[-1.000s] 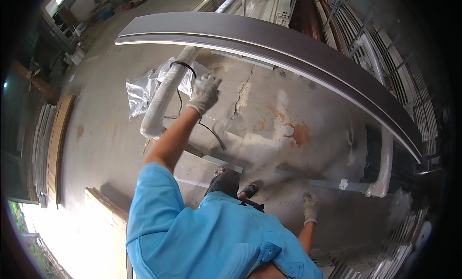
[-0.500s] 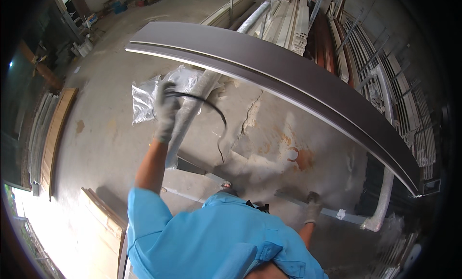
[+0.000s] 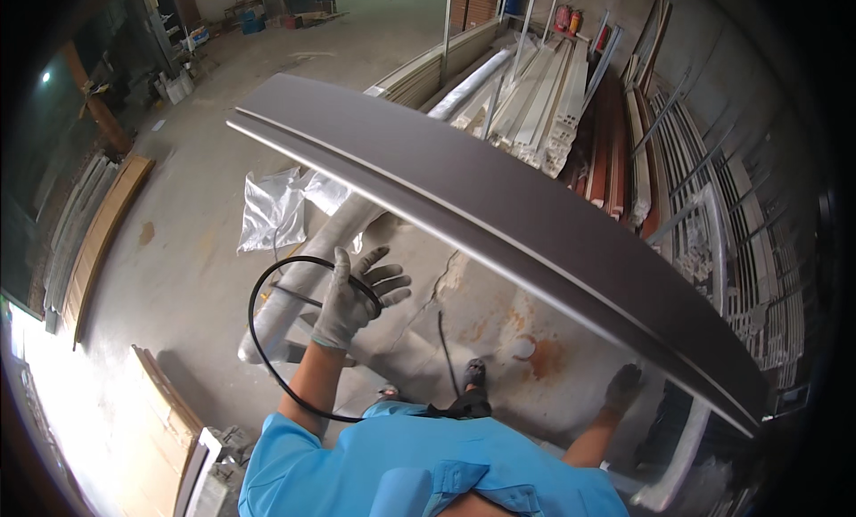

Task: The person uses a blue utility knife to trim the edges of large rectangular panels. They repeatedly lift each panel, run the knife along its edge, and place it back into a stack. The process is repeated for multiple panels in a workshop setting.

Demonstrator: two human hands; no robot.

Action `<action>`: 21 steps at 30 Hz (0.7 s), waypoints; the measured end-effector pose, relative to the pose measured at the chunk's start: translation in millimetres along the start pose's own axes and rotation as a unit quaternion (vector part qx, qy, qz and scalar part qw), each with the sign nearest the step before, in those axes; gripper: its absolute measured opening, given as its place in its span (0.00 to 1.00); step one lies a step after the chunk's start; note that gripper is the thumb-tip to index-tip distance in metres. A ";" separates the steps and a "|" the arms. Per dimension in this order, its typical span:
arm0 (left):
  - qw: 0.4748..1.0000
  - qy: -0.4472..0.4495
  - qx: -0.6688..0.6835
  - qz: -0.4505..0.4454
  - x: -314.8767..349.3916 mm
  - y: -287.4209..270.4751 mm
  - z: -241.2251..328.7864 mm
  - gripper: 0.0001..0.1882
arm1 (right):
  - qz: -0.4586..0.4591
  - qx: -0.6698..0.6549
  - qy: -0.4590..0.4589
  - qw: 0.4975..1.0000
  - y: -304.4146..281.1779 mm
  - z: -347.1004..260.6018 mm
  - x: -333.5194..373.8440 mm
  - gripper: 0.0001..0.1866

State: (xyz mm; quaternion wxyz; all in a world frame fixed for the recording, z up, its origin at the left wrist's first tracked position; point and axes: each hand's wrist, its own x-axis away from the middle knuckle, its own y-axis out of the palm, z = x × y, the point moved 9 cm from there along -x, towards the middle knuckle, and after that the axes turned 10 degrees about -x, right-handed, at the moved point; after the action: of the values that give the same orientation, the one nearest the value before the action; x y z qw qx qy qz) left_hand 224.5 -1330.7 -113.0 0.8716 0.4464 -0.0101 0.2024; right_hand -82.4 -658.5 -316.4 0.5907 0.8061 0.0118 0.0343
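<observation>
My left hand [image 3: 346, 305], in a grey-white work glove, is raised below the long brown panel [image 3: 481, 192] with its fingers spread. A thin black hose or cable [image 3: 253, 314] loops around beside it and passes across the palm by the thumb. The fingers are not closed round it. My right hand [image 3: 622, 390], gloved too, hangs low at the right, near the panel's lower edge; blur and shadow obscure its fingers. The panel slants from upper left to lower right, with a pale stripe along it. Wrapped supports [image 3: 294, 307] stand beneath it.
Clear plastic sheeting [image 3: 270, 212] lies on the floor to the left. Stacked pale profiles [image 3: 535, 94] and red-brown lengths [image 3: 608, 165] fill a rack beyond the panel. Flat boards [image 3: 105, 241] lie at the left, and a cardboard-covered stack [image 3: 156, 419] sits nearer me.
My left hand has come back toward me, its fingers now spread, with the black hose or cable swung into a wide loop beside it. My right hand has shifted right. The view has tilted.
</observation>
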 end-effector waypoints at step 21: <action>0.970 0.150 -0.118 0.152 -108.0 29.0 -4.3 0.43 | 0.245 0.289 0.111 0.919 -47.9 26.8 -175.0 0.25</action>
State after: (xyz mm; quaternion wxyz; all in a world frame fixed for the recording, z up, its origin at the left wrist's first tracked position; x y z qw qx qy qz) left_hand 114.2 -1349.3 -114.6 0.8685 0.2983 0.0291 0.3948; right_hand -254.1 -680.0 -377.3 0.2999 0.9104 -0.1108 0.2625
